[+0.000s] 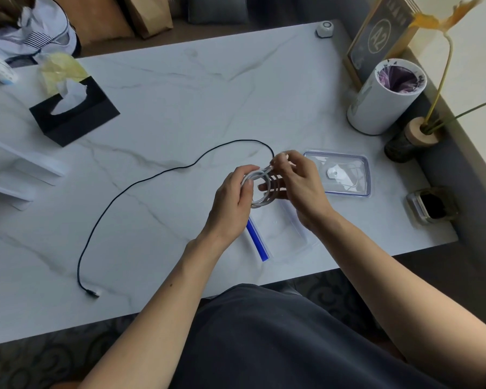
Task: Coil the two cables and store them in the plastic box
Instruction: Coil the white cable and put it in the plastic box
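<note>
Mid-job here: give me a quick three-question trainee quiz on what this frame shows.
1. True or false: the black cable is already coiled.
2. Which lies farther right on the table: the clear lid or the open plastic box?
3. Fill in: the left hand and right hand together hold the ___ cable.

Key:
1. False; it lies strung out across the table.
2. The clear lid.
3. White; the white cable is looped into a coil above the box.

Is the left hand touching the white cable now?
Touching. The head view shows the left hand with its fingers wrapped around the coiled white cable.
</note>
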The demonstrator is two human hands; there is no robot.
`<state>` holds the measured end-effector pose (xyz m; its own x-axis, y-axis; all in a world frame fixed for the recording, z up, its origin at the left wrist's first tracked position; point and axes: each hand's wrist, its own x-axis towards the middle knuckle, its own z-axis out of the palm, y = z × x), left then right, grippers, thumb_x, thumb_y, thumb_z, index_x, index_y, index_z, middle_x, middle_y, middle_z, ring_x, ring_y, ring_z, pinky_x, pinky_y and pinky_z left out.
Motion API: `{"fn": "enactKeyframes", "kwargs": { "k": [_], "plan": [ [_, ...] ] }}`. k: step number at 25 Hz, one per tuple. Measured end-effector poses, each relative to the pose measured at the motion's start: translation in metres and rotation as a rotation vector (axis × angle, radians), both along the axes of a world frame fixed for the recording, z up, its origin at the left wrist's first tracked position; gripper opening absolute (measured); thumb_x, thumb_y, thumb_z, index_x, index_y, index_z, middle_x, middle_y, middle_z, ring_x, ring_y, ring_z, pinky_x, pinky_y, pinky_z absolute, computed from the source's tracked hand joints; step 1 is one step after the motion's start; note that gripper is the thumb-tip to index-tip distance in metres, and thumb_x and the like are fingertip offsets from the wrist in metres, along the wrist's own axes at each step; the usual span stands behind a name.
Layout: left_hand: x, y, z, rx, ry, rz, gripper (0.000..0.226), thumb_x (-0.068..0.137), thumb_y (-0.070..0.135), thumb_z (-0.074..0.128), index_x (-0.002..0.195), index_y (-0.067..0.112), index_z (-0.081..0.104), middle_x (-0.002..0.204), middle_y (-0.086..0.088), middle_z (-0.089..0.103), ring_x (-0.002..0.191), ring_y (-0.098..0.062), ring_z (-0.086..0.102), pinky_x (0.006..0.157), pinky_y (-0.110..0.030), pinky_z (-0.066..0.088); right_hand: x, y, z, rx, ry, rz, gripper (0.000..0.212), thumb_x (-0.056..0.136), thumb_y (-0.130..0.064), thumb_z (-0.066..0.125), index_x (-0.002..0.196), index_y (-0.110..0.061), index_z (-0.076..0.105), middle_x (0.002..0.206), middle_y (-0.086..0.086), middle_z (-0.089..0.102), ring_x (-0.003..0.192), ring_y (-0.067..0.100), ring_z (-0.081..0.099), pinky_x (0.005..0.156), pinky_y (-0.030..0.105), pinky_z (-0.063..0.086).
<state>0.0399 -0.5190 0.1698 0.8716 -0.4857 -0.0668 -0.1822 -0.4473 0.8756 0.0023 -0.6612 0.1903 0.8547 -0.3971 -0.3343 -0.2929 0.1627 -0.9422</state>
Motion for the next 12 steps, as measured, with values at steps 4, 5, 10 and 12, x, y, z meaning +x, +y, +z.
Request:
{"fn": "enactKeyframes", "kwargs": {
  "k": [4, 5, 10, 12],
  "plan": [
    [-0.004, 0.0, 0.007, -0.06, 0.019, -0.018, 0.033, 0.104, 0.012, 0.034, 0.129, 0.011, 0.055, 0.091, 0.013, 0.054, 0.077, 0.007, 0.053, 0.071, -0.005, 0.037, 0.001, -0.001, -0.002, 0.33, 0.127, -0.058, 0.02, 0.104, -0.029, 0.05, 0.106, -0.01, 0.056, 0.079, 0.006, 0.063, 0.051, 0.012, 0.064, 0.053, 0.024, 0.054],
    [-0.005, 0.0, 0.008, -0.076, 0.026, -0.013, 0.032, 0.104, 0.012, 0.034, 0.129, 0.011, 0.056, 0.089, 0.016, 0.053, 0.075, 0.009, 0.053, 0.07, -0.005, 0.037, 0.002, 0.001, -0.002, 0.365, 0.115, -0.088, 0.016, 0.103, -0.027, 0.053, 0.107, -0.012, 0.054, 0.078, 0.006, 0.062, 0.049, 0.012, 0.062, 0.052, 0.023, 0.054],
    [-0.005, -0.004, 0.013, -0.155, 0.042, 0.043, 0.031, 0.105, 0.016, 0.034, 0.127, 0.016, 0.056, 0.11, -0.001, 0.063, 0.09, -0.003, 0.06, 0.082, -0.016, 0.047, 0.001, 0.012, -0.003, 0.212, 0.029, -0.145, 0.019, 0.104, -0.023, 0.051, 0.105, -0.007, 0.061, 0.086, 0.015, 0.064, 0.059, 0.019, 0.068, 0.054, 0.025, 0.056],
    [-0.002, -0.005, 0.014, -0.18, 0.055, 0.061, 0.03, 0.105, 0.017, 0.033, 0.126, 0.016, 0.055, 0.119, -0.005, 0.063, 0.099, -0.011, 0.065, 0.086, -0.02, 0.051, -0.001, 0.015, -0.003, 0.171, 0.014, -0.053, 0.029, 0.104, -0.026, 0.049, 0.111, -0.003, 0.065, 0.094, 0.02, 0.068, 0.073, 0.02, 0.072, 0.064, 0.03, 0.06]
  ]
}}
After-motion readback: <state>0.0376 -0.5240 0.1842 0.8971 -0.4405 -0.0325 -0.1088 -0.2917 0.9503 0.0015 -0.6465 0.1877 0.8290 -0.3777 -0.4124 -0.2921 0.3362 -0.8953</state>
